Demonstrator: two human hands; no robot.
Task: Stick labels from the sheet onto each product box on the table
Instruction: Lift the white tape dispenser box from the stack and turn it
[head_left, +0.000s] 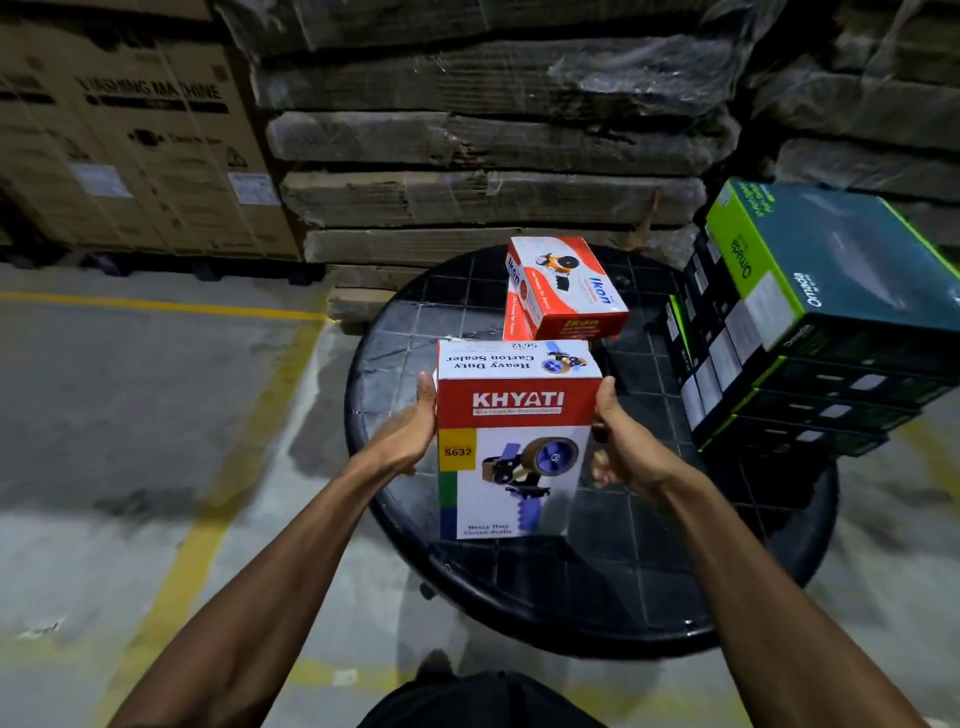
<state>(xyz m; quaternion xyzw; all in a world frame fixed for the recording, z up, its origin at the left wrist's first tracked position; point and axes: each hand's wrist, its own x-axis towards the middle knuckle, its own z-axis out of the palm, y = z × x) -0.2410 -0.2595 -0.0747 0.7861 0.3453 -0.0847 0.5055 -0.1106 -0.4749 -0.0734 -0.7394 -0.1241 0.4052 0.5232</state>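
Nearest to me were my two forearms, reaching out to the Khyati box (514, 457), which I held upright between both hands over the near half of the round black table (395, 525). My left hand (410, 441) lay against its left side with the fingers fairly straight; my right hand (618, 447) pressed the right side, thumb up along the edge, the other fingers curled behind where I could not see them well. Whether the box's base touched the table I could not tell.

The box's long axis ran up and down, its front face square to me, so both hands were equally close. No label sheet showed anywhere in view, so I judged a hand would have to let go and fetch one before anything could be stuck.

The front read "KHYATI" on a red band, with "S632" on a yellow patch and a picture of a tape dispenser. The top read "Heavy Duty Carton Sealer" and "S632", upside down to me.

Just behind it, towards the far edge, lay the red and white Ikon box (566, 291), set on another like it. At the right edge rose a stack of green and dark Omada boxes (810, 312). A carton (130, 130) by the far wall read "WASHING MACHINE".
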